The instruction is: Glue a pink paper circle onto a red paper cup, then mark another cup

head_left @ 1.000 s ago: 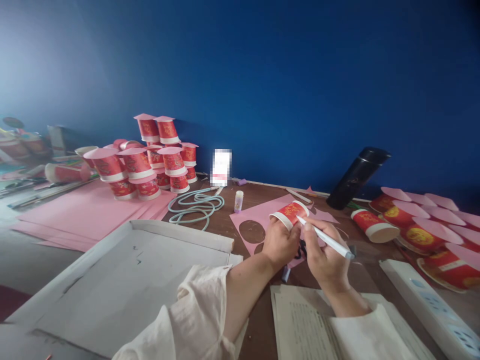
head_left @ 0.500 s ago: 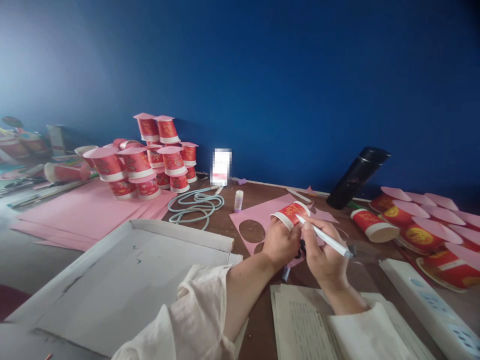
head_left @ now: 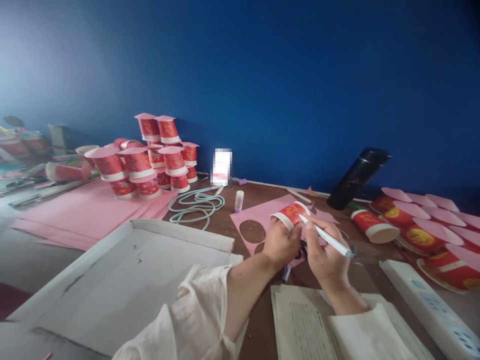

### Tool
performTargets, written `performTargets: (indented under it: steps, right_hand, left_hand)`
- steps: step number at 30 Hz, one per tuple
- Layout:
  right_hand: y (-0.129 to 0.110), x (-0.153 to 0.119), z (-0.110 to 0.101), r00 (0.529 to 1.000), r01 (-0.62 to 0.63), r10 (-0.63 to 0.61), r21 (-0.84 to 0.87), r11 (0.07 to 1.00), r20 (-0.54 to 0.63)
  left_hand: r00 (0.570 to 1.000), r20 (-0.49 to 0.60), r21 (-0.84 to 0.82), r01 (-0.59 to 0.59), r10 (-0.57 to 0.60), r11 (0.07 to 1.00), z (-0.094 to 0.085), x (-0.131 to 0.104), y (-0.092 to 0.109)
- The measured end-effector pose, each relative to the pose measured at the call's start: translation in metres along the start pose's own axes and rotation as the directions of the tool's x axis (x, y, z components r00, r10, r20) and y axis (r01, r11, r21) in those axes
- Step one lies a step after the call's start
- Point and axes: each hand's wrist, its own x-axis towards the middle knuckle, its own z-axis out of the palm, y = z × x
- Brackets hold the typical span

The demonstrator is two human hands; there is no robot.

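Observation:
My left hand (head_left: 281, 243) holds a red paper cup (head_left: 294, 213) tilted on its side, its white rim toward the lower left. In my right hand (head_left: 327, 252) is a white pen (head_left: 330, 239), its tip at the cup's red side near the base. Beneath the hands lies a pink sheet (head_left: 242, 216) with round holes cut in it. Dark scissor handles (head_left: 302, 250) show partly between the hands. A glue stick (head_left: 239, 201) stands left of the sheet, and another red cup (head_left: 374, 226) lies on its side to the right.
Stacked red cups with pink discs (head_left: 138, 165) stand at the left by pink paper (head_left: 75, 215); more cups are at the right. A black bottle (head_left: 356, 180) leans on the wall. A cardboard tray (head_left: 123, 290), open book (head_left: 300, 320), power strip (head_left: 431, 305) and coiled cable (head_left: 195, 205) surround the hands.
The pen tip has shifted slightly to the right along the cup. My left hand and the cup have stayed nearly still.

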Motion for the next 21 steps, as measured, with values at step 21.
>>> performTargets:
  steps: [21]
  right_hand:
    - [0.022, 0.006, 0.007, 0.777, -0.608, 0.611, 0.433, 0.665, 0.152]
  left_hand:
    - [0.968, 0.141, -0.204, -0.179, 0.209, 0.963, -0.001, -0.005, 0.009]
